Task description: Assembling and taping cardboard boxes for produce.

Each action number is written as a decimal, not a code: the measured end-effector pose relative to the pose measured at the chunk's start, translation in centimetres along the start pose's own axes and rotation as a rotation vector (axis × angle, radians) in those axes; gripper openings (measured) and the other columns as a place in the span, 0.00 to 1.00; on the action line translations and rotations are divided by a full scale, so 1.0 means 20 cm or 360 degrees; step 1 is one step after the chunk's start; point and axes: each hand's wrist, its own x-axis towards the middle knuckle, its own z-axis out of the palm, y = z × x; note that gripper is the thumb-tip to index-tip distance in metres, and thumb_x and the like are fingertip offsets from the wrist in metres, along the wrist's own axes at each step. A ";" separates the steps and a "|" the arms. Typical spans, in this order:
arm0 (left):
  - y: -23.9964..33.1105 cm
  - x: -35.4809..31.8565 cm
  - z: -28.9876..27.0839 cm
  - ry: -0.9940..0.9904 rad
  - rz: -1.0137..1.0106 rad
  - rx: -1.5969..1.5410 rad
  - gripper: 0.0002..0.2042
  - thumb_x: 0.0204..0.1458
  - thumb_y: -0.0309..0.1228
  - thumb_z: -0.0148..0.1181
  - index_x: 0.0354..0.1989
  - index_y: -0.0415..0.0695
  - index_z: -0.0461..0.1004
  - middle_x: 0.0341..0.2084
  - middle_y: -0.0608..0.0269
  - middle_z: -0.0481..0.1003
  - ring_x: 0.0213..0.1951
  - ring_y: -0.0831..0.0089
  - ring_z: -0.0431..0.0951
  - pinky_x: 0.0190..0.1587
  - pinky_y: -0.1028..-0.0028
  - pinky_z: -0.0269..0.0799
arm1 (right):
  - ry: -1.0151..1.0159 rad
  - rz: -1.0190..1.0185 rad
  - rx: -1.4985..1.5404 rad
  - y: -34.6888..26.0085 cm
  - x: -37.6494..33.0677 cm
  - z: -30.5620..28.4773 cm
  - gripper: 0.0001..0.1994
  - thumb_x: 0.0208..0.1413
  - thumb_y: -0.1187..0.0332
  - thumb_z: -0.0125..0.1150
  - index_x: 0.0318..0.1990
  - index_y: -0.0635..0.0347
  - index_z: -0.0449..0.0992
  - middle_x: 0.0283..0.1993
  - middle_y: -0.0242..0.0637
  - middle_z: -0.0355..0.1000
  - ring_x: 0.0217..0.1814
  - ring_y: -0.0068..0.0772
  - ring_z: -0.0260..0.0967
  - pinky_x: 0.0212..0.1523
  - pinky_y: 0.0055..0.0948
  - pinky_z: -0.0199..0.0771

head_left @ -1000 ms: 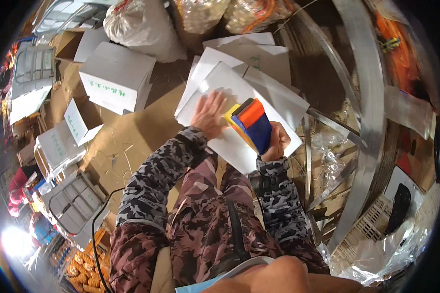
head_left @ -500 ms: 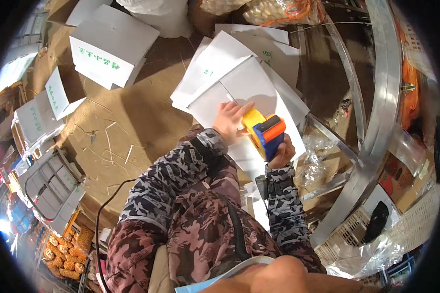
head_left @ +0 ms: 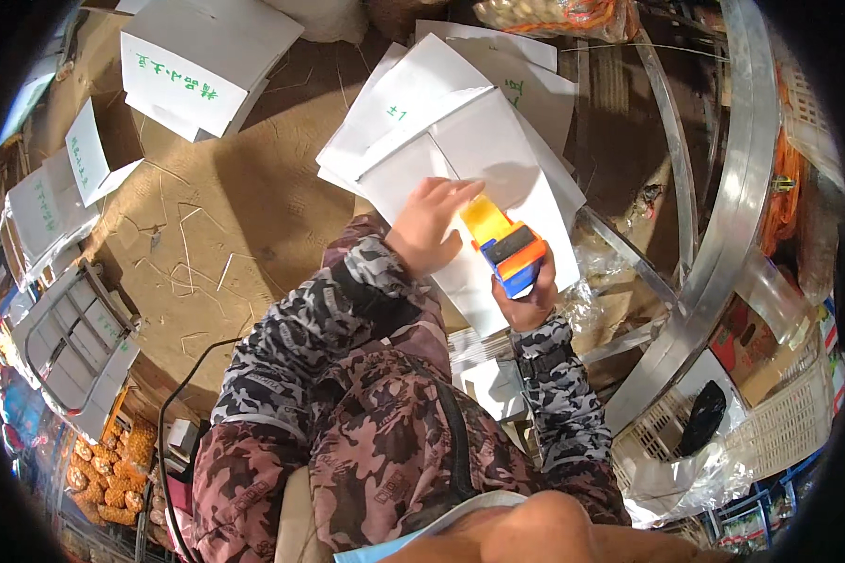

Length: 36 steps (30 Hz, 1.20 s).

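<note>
A tape dispenser (head_left: 518, 257) in blue and orange, with a roll of yellow tape (head_left: 484, 219), is held by my right hand (head_left: 528, 298), which is closed round its lower end. It is tilted above a white carton (head_left: 471, 298) whose top flaps meet along a seam. To the left of the tape, my left hand (head_left: 428, 225) hovers over the carton, slightly blurred. Its fingers stretch toward the roll and its thumb is apart, with nothing seen in it. Flattened white cartons (head_left: 430, 77) lie beneath and beyond the carton.
White cartons (head_left: 202, 66) with green writing stand at the far left. Curved metal rails (head_left: 723, 272) run along the right, beside a cream plastic crate (head_left: 779, 427). Net bags (head_left: 554, 14) lie at the far edge. A black cable (head_left: 174, 394) hangs at my left.
My left hand has drawn slightly left and away from the tape dispenser, its fingers now off it. The dispenser has turned a little in my right hand. The view has shifted slightly.
</note>
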 end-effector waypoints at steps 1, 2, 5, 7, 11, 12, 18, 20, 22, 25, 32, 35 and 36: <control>0.03 0.00 -0.04 0.0029 -0.0020 -0.0238 0.27 0.43 0.23 0.58 0.58 0.38 0.69 0.55 0.48 0.71 0.54 0.54 0.70 0.62 0.59 0.61 | -0.0050 0.0175 0.0078 0.05 -0.04 0.00 0.41 0.44 0.79 0.67 0.66 0.64 0.51 0.59 0.53 0.65 0.55 0.40 0.72 0.53 0.35 0.73; 0.04 -0.01 -0.04 0.0035 -0.0024 -0.0233 0.27 0.43 0.23 0.58 0.58 0.38 0.69 0.55 0.48 0.71 0.54 0.54 0.70 0.62 0.59 0.61 | -0.0107 0.0341 0.0166 0.05 -0.03 0.01 0.39 0.45 0.79 0.67 0.65 0.65 0.52 0.58 0.53 0.66 0.54 0.40 0.72 0.52 0.34 0.74; 0.14 0.00 -0.07 -0.0100 -0.0229 -0.0993 0.14 0.56 0.31 0.59 0.46 0.36 0.77 0.56 0.52 0.71 0.56 0.61 0.69 0.60 0.64 0.62 | -0.0018 -0.0084 -0.0212 0.03 0.00 0.01 0.45 0.42 0.70 0.73 0.66 0.68 0.50 0.57 0.58 0.65 0.49 0.53 0.74 0.49 0.39 0.76; 0.16 0.00 -0.06 -0.0123 -0.0271 -0.0933 0.14 0.56 0.33 0.60 0.45 0.36 0.77 0.55 0.52 0.72 0.56 0.61 0.69 0.59 0.64 0.62 | -0.0069 0.0021 -0.0206 -0.01 0.02 0.03 0.44 0.43 0.69 0.73 0.65 0.70 0.51 0.56 0.57 0.66 0.49 0.52 0.74 0.48 0.38 0.77; 0.18 0.03 -0.06 -0.0114 -0.0224 -0.0760 0.08 0.55 0.31 0.62 0.37 0.38 0.79 0.53 0.53 0.74 0.53 0.59 0.71 0.58 0.62 0.63 | -0.0201 0.0393 0.0023 0.06 -0.04 0.02 0.42 0.45 0.66 0.72 0.63 0.74 0.52 0.52 0.54 0.67 0.47 0.50 0.75 0.47 0.37 0.78; 0.17 0.05 -0.05 -0.0120 -0.0224 -0.0760 0.07 0.55 0.30 0.62 0.34 0.39 0.78 0.52 0.53 0.74 0.52 0.59 0.72 0.58 0.62 0.63 | -0.0200 0.0397 0.0017 0.11 -0.08 0.03 0.42 0.45 0.66 0.72 0.63 0.74 0.52 0.52 0.54 0.67 0.47 0.50 0.75 0.47 0.37 0.78; 0.09 0.08 -0.04 -0.0279 -0.0205 -0.0892 0.04 0.54 0.26 0.60 0.35 0.39 0.78 0.53 0.52 0.73 0.53 0.57 0.72 0.59 0.60 0.62 | -0.0027 0.0311 0.0272 0.09 -0.08 0.04 0.42 0.46 0.66 0.71 0.64 0.74 0.52 0.55 0.57 0.66 0.48 0.52 0.75 0.48 0.39 0.77; 0.04 0.08 -0.04 -0.0303 -0.0196 -0.1180 0.06 0.53 0.25 0.60 0.38 0.40 0.78 0.54 0.51 0.72 0.54 0.56 0.71 0.60 0.60 0.62 | -0.0032 0.0725 0.0481 0.08 -0.07 0.03 0.41 0.56 0.45 0.61 0.65 0.69 0.55 0.58 0.44 0.67 0.59 0.34 0.68 0.55 0.32 0.73; 0.01 0.07 -0.08 -0.0318 -0.0194 -0.1460 0.08 0.51 0.24 0.60 0.40 0.40 0.78 0.55 0.50 0.72 0.56 0.55 0.70 0.60 0.59 0.61 | -0.0073 0.0524 0.0236 -0.03 0.04 0.01 0.40 0.54 0.52 0.65 0.65 0.69 0.55 0.59 0.45 0.67 0.59 0.34 0.68 0.55 0.33 0.73; 0.02 0.08 -0.12 -0.0316 0.0247 -0.0891 0.14 0.47 0.28 0.66 0.43 0.41 0.77 0.57 0.50 0.70 0.61 0.53 0.65 0.62 0.58 0.60 | -0.0128 0.0423 -0.0051 -0.15 0.15 -0.03 0.41 0.47 0.66 0.70 0.66 0.70 0.53 0.58 0.52 0.67 0.57 0.44 0.71 0.53 0.36 0.74; 0.09 0.05 -0.01 0.0072 -0.0002 -0.0907 0.18 0.46 0.33 0.70 0.45 0.41 0.76 0.54 0.52 0.72 0.58 0.55 0.67 0.61 0.59 0.61 | -0.0012 0.0308 -0.0097 -0.25 0.27 -0.02 0.46 0.40 0.76 0.71 0.67 0.70 0.50 0.56 0.56 0.69 0.55 0.54 0.73 0.54 0.39 0.74; 0.05 0.05 -0.01 0.0002 -0.0018 -0.0997 0.17 0.46 0.28 0.66 0.46 0.40 0.75 0.53 0.53 0.72 0.57 0.56 0.68 0.61 0.60 0.61 | -0.0048 0.0378 -0.0093 -0.27 0.25 -0.03 0.47 0.39 0.76 0.71 0.68 0.70 0.49 0.57 0.57 0.68 0.56 0.54 0.72 0.54 0.40 0.74; 0.04 0.04 0.00 0.0004 -0.0020 -0.0999 0.17 0.46 0.28 0.66 0.46 0.40 0.75 0.53 0.53 0.72 0.57 0.56 0.68 0.61 0.60 0.61 | -0.0051 0.0378 -0.0094 -0.27 0.25 -0.03 0.47 0.39 0.76 0.71 0.68 0.70 0.49 0.57 0.57 0.68 0.56 0.54 0.72 0.54 0.40 0.74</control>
